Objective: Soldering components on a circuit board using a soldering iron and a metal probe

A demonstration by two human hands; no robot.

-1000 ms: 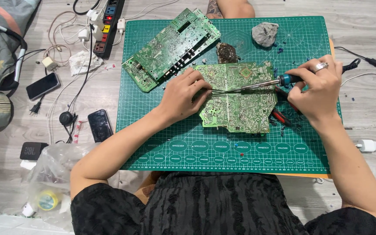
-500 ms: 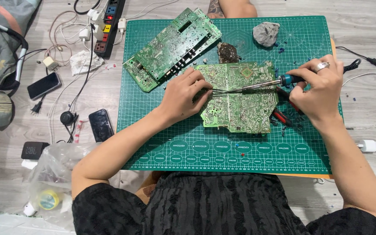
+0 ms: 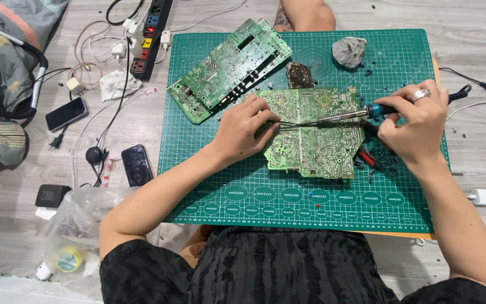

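A green circuit board (image 3: 316,141) lies solder side up on the green cutting mat (image 3: 254,197). My right hand (image 3: 414,126), with a ring on one finger, grips a soldering iron (image 3: 344,117) by its blue handle; the metal tip points left over the board. My left hand (image 3: 246,132) rests on the board's left edge, fingers pinched on a thin wire (image 3: 291,124) that reaches toward the iron's tip. A second, larger green board (image 3: 229,67) lies tilted at the mat's upper left.
A grey lump (image 3: 349,52) and a dark scrubby pad (image 3: 299,76) sit at the mat's top. Red-handled pliers (image 3: 369,159) lie by the board. On the floor at left: a power strip (image 3: 150,34), two phones (image 3: 136,164), a plastic bag (image 3: 77,236), and a grey bag (image 3: 1,84).
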